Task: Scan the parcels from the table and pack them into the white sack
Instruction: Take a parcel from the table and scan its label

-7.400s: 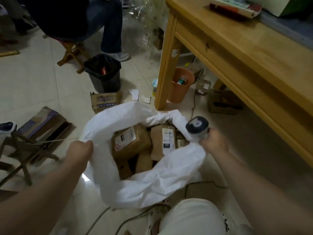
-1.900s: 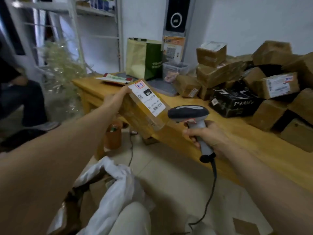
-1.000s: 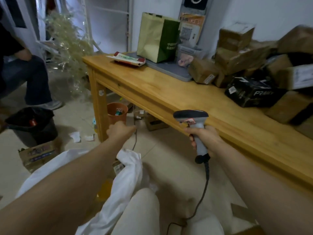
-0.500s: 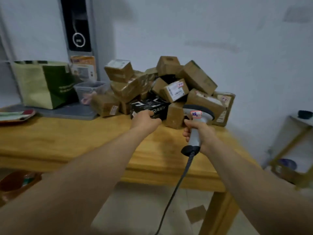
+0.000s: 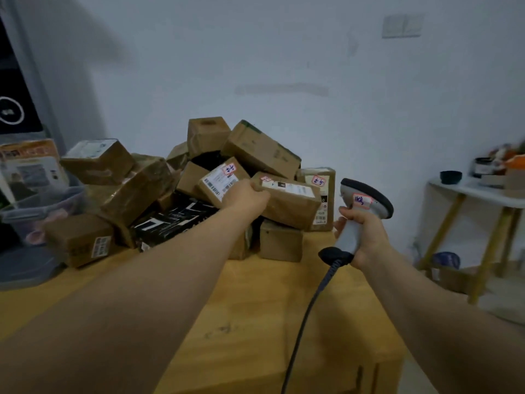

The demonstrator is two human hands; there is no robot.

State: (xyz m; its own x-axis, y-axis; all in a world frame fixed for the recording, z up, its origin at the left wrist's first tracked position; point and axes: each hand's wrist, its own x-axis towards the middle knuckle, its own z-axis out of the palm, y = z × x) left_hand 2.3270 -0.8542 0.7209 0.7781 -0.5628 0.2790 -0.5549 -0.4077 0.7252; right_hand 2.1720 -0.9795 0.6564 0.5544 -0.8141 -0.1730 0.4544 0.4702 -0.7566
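A heap of brown cardboard parcels (image 5: 147, 191) lies at the back of the wooden table (image 5: 255, 322). My left hand (image 5: 245, 199) reaches into the heap and grips the left end of a brown parcel with a white label (image 5: 289, 203), which still rests on the pile. My right hand (image 5: 362, 237) holds the grey barcode scanner (image 5: 360, 211) upright by its handle, just right of that parcel; its black cable (image 5: 309, 317) hangs down over the table. The white sack is out of view.
A black printed box (image 5: 173, 218) lies low in the heap. A clear plastic tub (image 5: 37, 206) and a grey tray (image 5: 25, 268) sit at the left. A small white side table (image 5: 480, 191) with yellow legs stands at the right by the wall.
My left hand has moved from the black box up and right onto the labelled brown parcel and closed on its end. The view has come closer to the heap; the scanner stays in my right hand.
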